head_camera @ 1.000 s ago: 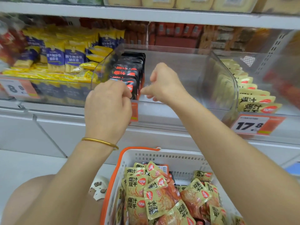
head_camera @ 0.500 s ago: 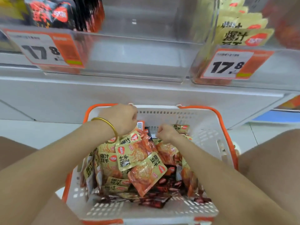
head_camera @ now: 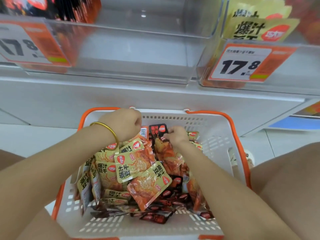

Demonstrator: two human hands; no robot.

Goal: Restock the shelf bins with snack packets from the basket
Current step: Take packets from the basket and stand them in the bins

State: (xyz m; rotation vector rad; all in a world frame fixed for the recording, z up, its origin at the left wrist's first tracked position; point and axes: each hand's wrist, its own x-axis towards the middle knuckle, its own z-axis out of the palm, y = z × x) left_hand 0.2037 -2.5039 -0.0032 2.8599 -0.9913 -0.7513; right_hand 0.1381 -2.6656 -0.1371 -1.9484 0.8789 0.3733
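Observation:
A white basket with an orange rim [head_camera: 218, 141] stands below me, piled with several yellow and black snack packets [head_camera: 136, 163]. My right hand [head_camera: 174, 135] is at the far side of the pile and pinches a black packet [head_camera: 158, 130], tilting it upright. My left hand [head_camera: 124, 123], with a gold bangle on its wrist, hovers curled over the basket's far left rim; whether it holds anything is hidden. Above is a clear shelf bin [head_camera: 138, 49]: black packets [head_camera: 57, 7] stand in its left part and the rest is bare.
To the right, a neighbouring clear bin holds yellow packets [head_camera: 259, 26] behind an orange 17.8 price tag [head_camera: 242, 64]. Another price tag [head_camera: 26, 44] hangs at the left. The white shelf front [head_camera: 155, 96] runs across just beyond the basket. My knees flank the basket.
Both hands have come down from the shelf bin into the basket. My right hand has since pulled a black packet up out of the pile.

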